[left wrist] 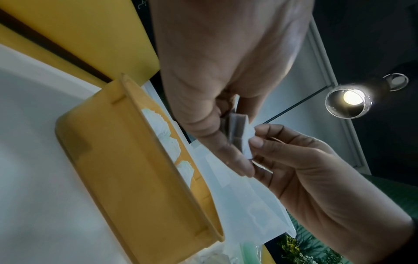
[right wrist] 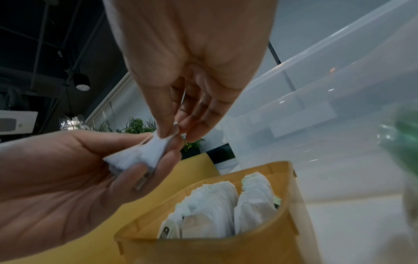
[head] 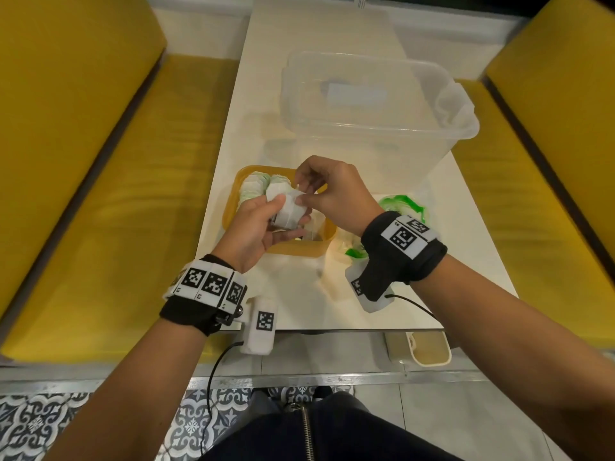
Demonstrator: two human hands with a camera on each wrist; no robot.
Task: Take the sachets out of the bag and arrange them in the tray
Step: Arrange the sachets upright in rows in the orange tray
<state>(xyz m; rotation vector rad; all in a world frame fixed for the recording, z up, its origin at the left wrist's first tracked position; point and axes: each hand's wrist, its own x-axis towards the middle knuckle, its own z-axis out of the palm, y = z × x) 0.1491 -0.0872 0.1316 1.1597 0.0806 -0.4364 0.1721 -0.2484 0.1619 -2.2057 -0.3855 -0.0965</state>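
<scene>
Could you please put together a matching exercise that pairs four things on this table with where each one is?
Things:
1. bunch of sachets
2. yellow tray
3. clear plastic tub
4. green and clear bag

Places:
A. farther back on the table, beyond the tray
B. gripped in the left hand, pinched at the top by the right hand
C. crumpled on the table, right of the tray
D. under both hands, with rows of sachets in it

Pairs: 1-B, 2-D, 3-A, 4-C

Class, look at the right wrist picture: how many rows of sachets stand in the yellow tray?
2: one row on the tray's left side, one row on its right, side by side in the yellow tray. Its near wall may hide more.
</scene>
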